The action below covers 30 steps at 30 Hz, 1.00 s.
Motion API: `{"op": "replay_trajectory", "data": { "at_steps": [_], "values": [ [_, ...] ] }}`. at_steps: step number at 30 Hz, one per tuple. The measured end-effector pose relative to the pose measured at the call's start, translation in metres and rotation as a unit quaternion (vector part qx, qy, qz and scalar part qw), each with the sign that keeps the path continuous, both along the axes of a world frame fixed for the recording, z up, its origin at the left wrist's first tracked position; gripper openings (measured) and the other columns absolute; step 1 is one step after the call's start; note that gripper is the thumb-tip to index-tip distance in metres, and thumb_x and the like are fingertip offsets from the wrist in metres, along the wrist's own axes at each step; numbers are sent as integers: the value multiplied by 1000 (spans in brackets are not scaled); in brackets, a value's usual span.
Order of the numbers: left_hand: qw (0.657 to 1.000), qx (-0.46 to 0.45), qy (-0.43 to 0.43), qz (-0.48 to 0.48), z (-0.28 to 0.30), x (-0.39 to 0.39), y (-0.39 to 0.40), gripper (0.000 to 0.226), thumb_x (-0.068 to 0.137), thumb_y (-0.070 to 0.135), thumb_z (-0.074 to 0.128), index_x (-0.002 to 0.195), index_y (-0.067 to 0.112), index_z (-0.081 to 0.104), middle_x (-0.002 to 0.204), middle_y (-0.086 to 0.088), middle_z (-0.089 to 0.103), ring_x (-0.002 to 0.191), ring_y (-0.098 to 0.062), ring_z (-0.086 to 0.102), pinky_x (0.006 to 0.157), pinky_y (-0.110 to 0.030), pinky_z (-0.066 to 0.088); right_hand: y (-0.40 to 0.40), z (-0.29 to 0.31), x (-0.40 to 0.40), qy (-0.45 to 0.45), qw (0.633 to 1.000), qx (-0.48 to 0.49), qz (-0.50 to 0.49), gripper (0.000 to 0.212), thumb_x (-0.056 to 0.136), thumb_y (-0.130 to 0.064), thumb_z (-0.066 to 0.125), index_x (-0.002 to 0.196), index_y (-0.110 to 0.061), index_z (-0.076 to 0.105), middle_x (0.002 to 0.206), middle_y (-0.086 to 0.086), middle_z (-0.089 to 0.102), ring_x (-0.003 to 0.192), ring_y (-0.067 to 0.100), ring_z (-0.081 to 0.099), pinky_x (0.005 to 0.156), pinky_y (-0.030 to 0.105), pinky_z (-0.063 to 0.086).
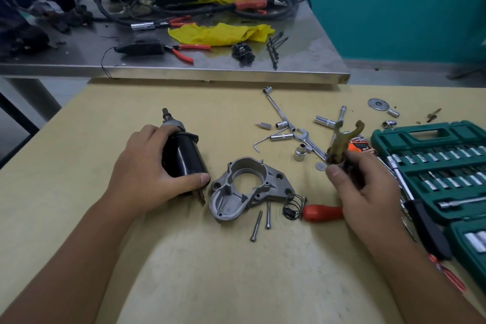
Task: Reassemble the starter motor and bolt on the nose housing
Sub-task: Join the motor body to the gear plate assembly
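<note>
Two hands busy: left hand point(147, 166) clasps black motor body point(181, 155), long axis 11-to-5; right hand point(360, 187) pinches greasy shift fork point(342, 139), upright. Nose housing point(244, 187) lies between, nearer left thumb, bolts point(261, 218) at its 5 o'clock.

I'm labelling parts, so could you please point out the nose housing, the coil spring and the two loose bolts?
nose housing point(227, 198): head view, lower inner wall.
coil spring point(292, 204): head view, middle coils.
two loose bolts point(256, 226): head view, left bolt's shank.

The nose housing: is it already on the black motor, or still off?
Still off. The nose housing lies alone on the table, hollow side up, beside the black motor with two bolts loose next to it.
</note>
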<state>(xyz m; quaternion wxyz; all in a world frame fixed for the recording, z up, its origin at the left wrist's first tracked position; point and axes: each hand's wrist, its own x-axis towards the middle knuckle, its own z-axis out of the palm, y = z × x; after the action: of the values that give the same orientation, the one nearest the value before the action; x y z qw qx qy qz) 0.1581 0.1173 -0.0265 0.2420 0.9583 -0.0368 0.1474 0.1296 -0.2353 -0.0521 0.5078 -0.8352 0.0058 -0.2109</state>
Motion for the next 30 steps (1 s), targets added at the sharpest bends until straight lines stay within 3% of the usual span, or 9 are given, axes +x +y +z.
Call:
{"op": "replay_trajectory", "data": {
  "at_steps": [4, 9, 12, 15, 17, 20, 23, 27, 30],
  "values": [
    [1000, 11, 2, 0, 1, -3, -1, 99, 53, 88, 63, 137, 38, 47, 111, 12, 48, 109, -17, 49, 81, -41, 48, 3, 8, -3, 55, 910, 397, 109, 18, 90, -15, 60, 98, -16, 76, 83, 9, 70, 55, 11, 49, 48, 25, 38],
    [999, 43, -26, 5, 2, -3, -1, 96, 63, 87, 56, 140, 30, 52, 121, 3, 53, 112, -25, 53, 86, -46, 49, 14, 15, -8, 107, 835, 503, 194, 37, 86, -36, 64, 107, -6, 67, 89, 19, 68, 54, 19, 45, 49, 30, 40],
    [986, 22, -167, 17, 4, -6, -7, 72, 85, 64, 56, 128, 8, 66, 116, -13, 63, 106, -34, 56, 87, -41, 45, 23, 16, -17, 104, 844, 474, 230, 30, 87, -35, 67, 98, -7, 73, 85, 21, 67, 56, 22, 44, 50, 32, 39],
    [953, -81, -290, -34, 9, -22, -33, 35, 96, 35, 61, 100, 3, 74, 88, -8, 70, 78, -19, 61, 72, -26, 45, 34, 11, -29, 119, 867, 392, 285, 45, 77, -48, 84, 102, -12, 77, 87, 21, 70, 61, 22, 47, 55, 30, 40],
    [938, -269, -183, -119, 6, -38, -61, 24, 92, 31, 66, 102, 10, 74, 82, -3, 71, 63, -18, 63, 57, -32, 50, 43, 6, -37, 118, 880, 329, 321, 42, 81, -49, 81, 106, -16, 76, 90, 13, 74, 65, 15, 53, 58, 24, 44],
    [834, -504, 36, -220, 0, -56, -91, 34, 86, 24, 76, 118, 16, 72, 94, -7, 73, 49, -15, 60, 45, -25, 48, 54, 3, -42, 64, 907, 191, 371, 31, 90, -42, 74, 114, -22, 74, 99, -3, 76, 86, 9, 69, 75, 23, 53],
    [843, -485, 44, -228, -8, -60, -96, 28, 85, 13, 79, 111, 23, 76, 81, -7, 70, 45, -15, 61, 43, -22, 48, 57, 3, -42, 32, 913, 67, 400, 30, 91, -33, 76, 114, -13, 73, 101, 0, 75, 93, 21, 72, 79, 39, 57],
    [892, -394, -15, -220, -10, -65, -99, 24, 85, 28, 82, 108, 21, 77, 80, 4, 73, 54, -7, 65, 52, -17, 50, 58, -1, -41, 19, 933, -20, 358, 29, 85, -30, 83, 110, -25, 69, 91, -15, 70, 78, 4, 67, 66, 18, 49],
    [937, -206, -187, -210, -4, -53, -82, 26, 98, 32, 67, 98, 9, 78, 87, 12, 70, 74, -1, 65, 66, -17, 49, 61, -9, -45, 30, 944, -63, 322, 20, 85, -34, 79, 97, -27, 64, 77, -10, 61, 61, 6, 53, 53, 20, 39]
  ]
}}
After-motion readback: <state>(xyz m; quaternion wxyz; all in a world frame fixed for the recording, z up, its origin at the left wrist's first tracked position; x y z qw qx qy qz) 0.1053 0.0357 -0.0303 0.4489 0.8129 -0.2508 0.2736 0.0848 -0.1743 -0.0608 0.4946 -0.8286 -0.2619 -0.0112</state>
